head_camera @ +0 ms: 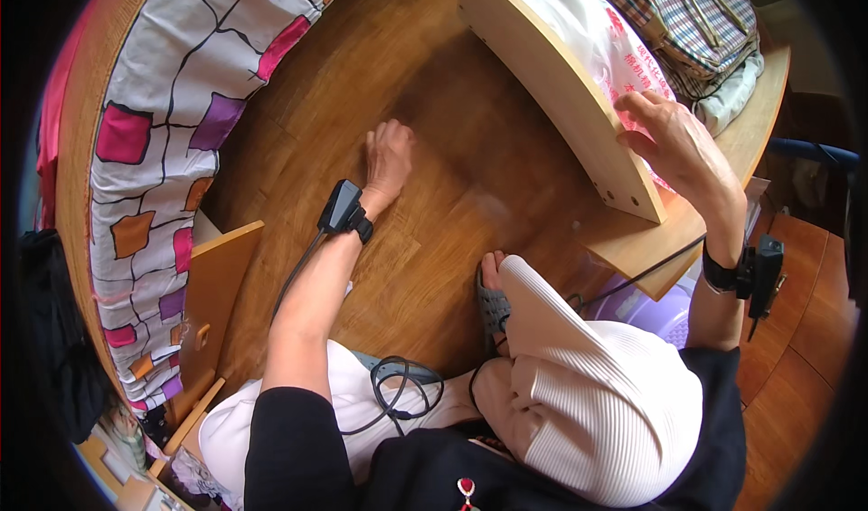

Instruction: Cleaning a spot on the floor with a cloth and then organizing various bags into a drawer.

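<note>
My left hand (391, 155) is low over the wood-look floor (386, 267), its fingers curled under. Its palm side is hidden, so I cannot see whether it holds anything. Raised on the other side, my right hand (678, 141) has thumb and fingers apart with nothing visible between them. It overlaps the edge of an upright pale wooden board (569, 97); contact cannot be made out. Behind that board lies a white plastic bag (563, 9) with red printing, on a low wooden top (630, 240).
A bed edge with a patterned sheet (163, 192) runs along the left, with an open wooden drawer (220, 287) below. A checked bag (698, 22) sits far right. A purple plastic basin (630, 307) is under the wooden top. A looped black cable (407, 389) crosses my legs.
</note>
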A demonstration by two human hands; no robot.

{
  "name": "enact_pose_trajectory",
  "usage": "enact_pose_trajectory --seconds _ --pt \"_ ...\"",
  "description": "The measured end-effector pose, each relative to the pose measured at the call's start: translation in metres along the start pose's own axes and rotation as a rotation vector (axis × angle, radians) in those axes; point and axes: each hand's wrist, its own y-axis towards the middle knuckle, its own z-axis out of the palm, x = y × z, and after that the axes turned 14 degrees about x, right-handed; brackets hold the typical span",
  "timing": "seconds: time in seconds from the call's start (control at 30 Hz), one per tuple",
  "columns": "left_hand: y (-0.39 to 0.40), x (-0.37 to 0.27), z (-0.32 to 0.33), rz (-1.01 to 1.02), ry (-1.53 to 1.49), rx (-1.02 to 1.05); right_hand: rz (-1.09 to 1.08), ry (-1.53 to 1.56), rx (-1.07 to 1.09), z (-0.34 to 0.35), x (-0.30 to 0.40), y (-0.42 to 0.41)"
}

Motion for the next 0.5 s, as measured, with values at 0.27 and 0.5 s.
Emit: enact_pose_trajectory --seconds 0.27,0.5 --pt "-0.027 -0.005 -0.057 0.029 -0.339 0.153 -0.081 -0.009 -0.058 -0.001 -0.004 -0.002" --pt "-0.080 0.038 -0.125 -0.188 -0.321 0.066 -0.196 -0.042 -0.067 -0.023 0.044 0.022"
